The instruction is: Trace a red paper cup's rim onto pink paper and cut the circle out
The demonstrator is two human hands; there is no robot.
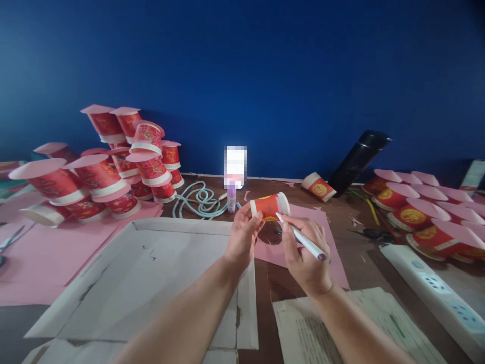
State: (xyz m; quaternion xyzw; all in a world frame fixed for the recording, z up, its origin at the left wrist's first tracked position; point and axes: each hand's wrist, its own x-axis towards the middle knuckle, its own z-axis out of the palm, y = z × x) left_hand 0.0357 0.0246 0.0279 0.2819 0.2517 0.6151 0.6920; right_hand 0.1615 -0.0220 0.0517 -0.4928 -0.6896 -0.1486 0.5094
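Observation:
My left hand (244, 232) holds a red paper cup (267, 207) with yellow print, tilted on its side above the table. In my right hand (308, 250) is a white glue pen or marker (306, 242), gripped like a pencil. Its pointed tip is at or very near the cup's lower right side; whether it touches, I cannot tell. Under both hands lies a pink paper sheet (335, 253) with a hole cut in it. A small purple-capped tube (231, 199) stands just behind the cup.
Stacked red cups with pink paper discs (100, 177) rise at the left, and more covered cups (420, 217) stand at the right. Nearby are a white box lid (182, 268), a coiled cable (200, 199), a black bottle (358, 159), a power strip (435, 298) and printed paper (299, 323).

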